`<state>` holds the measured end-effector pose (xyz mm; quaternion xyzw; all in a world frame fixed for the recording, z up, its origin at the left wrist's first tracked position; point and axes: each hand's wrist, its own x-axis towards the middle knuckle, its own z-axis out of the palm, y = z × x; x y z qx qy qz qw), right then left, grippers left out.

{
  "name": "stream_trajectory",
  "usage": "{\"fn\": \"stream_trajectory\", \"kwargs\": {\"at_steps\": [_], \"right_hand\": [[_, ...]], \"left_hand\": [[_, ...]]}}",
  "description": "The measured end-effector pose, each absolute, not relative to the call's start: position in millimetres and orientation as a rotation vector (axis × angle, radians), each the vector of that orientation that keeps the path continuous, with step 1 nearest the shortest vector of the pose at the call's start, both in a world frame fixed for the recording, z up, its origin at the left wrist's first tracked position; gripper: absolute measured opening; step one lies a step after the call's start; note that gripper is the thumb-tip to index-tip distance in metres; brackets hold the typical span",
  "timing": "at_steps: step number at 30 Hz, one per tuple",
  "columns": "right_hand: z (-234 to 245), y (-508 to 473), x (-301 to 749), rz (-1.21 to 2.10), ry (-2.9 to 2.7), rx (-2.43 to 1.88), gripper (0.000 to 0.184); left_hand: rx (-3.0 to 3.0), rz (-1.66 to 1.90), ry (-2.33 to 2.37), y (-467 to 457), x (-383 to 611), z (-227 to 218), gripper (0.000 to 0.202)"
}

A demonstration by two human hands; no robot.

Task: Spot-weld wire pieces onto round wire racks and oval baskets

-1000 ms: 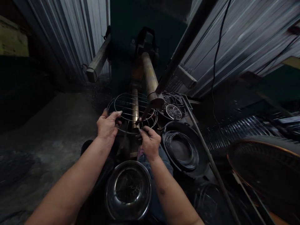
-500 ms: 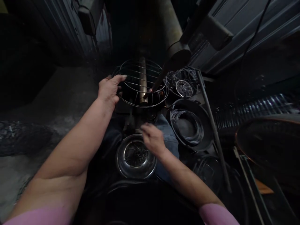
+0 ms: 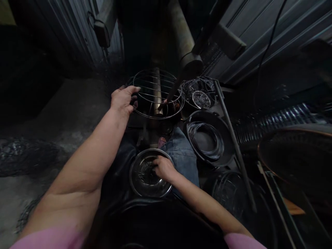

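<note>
My left hand (image 3: pixel 122 100) grips the near left rim of a round wire rack (image 3: pixel 158 83), which has parallel cross wires and rests around a metal post (image 3: pixel 157 90). A dark welding-type rod (image 3: pixel 172 91) reaches down from a thick metal cylinder (image 3: pixel 190 65) and its tip meets the rack's wires. My right hand (image 3: pixel 163 168) is down inside a steel bowl (image 3: pixel 144 180) that holds short wire pieces. Its fingers are among those pieces, and I cannot tell whether they hold one.
Denim-clad knees (image 3: pixel 183 155) lie beside the bowl. To the right are a black pan of coiled wire (image 3: pixel 206 141), a heap of wire rings (image 3: pixel 199 98), a long metal bar (image 3: pixel 234 138) and a large round dark object (image 3: pixel 295 162). Corrugated metal sheeting (image 3: pixel 259 41) rises behind.
My right hand has gone from the rack down into the steel bowl. My left hand stays on the rack, and the view has tilted further down.
</note>
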<state>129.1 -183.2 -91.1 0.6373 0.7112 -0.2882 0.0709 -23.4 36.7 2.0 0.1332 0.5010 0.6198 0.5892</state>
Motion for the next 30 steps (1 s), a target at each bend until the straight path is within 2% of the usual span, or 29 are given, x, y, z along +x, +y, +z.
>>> {"fn": "stream_trajectory", "kwargs": {"at_steps": [4, 7, 10, 14, 19, 24, 27, 30], "right_hand": [[-90.5, -182.7, 141.7, -1.376, 2.141, 2.135, 0.024], [-94.9, -181.8, 146.3, -1.577, 2.146, 2.210, 0.022], [-93.2, -181.7, 147.1, -1.671, 2.216, 2.176, 0.019], [-83.7, -180.3, 147.2, -1.786, 2.240, 2.109, 0.021], [-75.8, -174.0, 152.2, -1.797, 2.282, 2.110, 0.023], [-57.6, -163.9, 157.3, -1.817, 2.422, 2.071, 0.015], [-37.6, -144.6, 150.4, -1.901, 2.608, 2.304, 0.011], [-22.4, -116.5, 136.6, -1.906, 2.726, 2.798, 0.016]], "left_hand": [[0.433, 1.392, 1.166, 34.5, -24.7, 3.7, 0.030], [0.425, 1.394, 1.158, 33.5, -26.5, 5.1, 0.034], [0.385, 1.405, 1.151, 32.9, -27.8, 6.5, 0.041], [0.383, 1.393, 1.145, 30.1, -28.2, 8.0, 0.041], [0.308, 1.369, 1.162, 27.4, -28.0, 7.4, 0.045], [0.326, 1.425, 1.118, 21.8, -28.5, 5.5, 0.045], [0.376, 1.500, 1.098, 10.0, -26.4, 5.8, 0.042], [0.410, 1.595, 1.081, -5.5, -21.5, 7.0, 0.041]]}}
